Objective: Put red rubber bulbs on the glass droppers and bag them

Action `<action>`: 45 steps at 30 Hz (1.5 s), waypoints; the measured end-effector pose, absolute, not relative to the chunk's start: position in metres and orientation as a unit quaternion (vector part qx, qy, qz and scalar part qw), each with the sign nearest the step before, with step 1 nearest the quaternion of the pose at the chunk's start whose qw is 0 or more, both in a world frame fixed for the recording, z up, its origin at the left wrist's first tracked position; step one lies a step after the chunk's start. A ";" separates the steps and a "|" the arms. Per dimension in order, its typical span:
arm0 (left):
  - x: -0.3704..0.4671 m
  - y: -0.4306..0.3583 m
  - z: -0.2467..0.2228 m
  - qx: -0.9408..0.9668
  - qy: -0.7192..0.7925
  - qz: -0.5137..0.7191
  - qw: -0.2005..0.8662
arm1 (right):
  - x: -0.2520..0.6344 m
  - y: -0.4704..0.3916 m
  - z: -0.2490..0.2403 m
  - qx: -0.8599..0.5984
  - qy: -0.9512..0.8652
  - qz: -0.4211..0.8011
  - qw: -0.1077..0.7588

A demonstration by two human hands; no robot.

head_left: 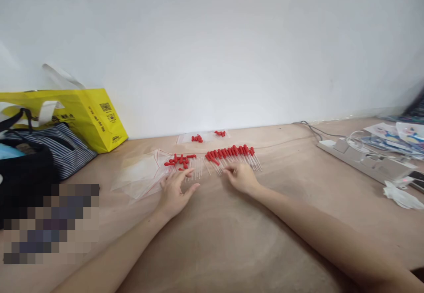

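Observation:
A slanted row of droppers with red rubber bulbs (230,152) and thin clear tubes lies on the table. My right hand (243,177) is closed over the near ends of these tubes, its thumb and forefinger pinched at the tube of a dropper (214,160) at the row's left end. To the left, my left hand (175,193) is open, fingers stretched and thumb apart, holding nothing. Just beyond its fingertips are loose red bulbs (180,159) in a jumble and several bare clear tubes (198,167) side by side. Part of the row's tubes is hidden behind my right hand.
Clear plastic bags (135,173) lie left of the bulbs. Another clear bag (208,137) with red bulbs is by the wall. A yellow bag (109,129) and a striped bag (62,151) stand left. A power strip (361,162) and crumpled white tissue (402,195) lie right.

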State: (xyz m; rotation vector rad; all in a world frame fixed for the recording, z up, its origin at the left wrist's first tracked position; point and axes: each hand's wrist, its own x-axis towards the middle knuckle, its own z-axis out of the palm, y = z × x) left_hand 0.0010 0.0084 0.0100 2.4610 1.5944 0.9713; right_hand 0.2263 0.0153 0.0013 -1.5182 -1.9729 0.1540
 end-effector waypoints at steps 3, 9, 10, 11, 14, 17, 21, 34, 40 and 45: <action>-0.008 0.017 0.011 0.764 0.567 0.307 0.000 | 0.226 0.040 0.004 -0.677 -0.650 0.055 0.342; -0.011 0.019 0.012 0.727 0.632 0.266 -0.026 | 0.209 0.063 0.006 -0.738 -0.602 0.007 0.305; -0.010 0.020 0.012 0.723 0.640 0.259 -0.032 | 0.207 0.064 0.005 -0.740 -0.605 0.002 0.295; -0.010 0.020 0.012 0.719 0.646 0.252 -0.036 | 0.206 0.065 0.004 -0.741 -0.608 -0.002 0.287; -0.013 0.024 0.012 0.712 0.658 0.241 -0.046 | 0.206 0.066 0.002 -0.742 -0.614 -0.001 0.270; -0.017 0.030 0.012 0.705 0.661 0.245 -0.072 | 0.206 0.065 0.001 -0.734 -0.620 -0.017 0.277; -0.021 0.039 0.012 0.716 0.651 0.228 -0.107 | 0.191 0.058 0.006 -0.690 -0.663 -0.045 0.287; -0.019 0.040 0.013 0.773 0.608 0.155 -0.094 | 0.142 0.067 0.015 -0.702 -0.697 -0.014 0.143; -0.017 0.039 0.013 0.758 0.623 0.169 -0.097 | 0.132 0.067 0.016 -0.712 -0.690 -0.014 0.130; -0.018 0.037 0.013 0.730 0.642 0.216 -0.094 | 0.147 0.049 0.018 -0.696 -0.695 -0.045 0.175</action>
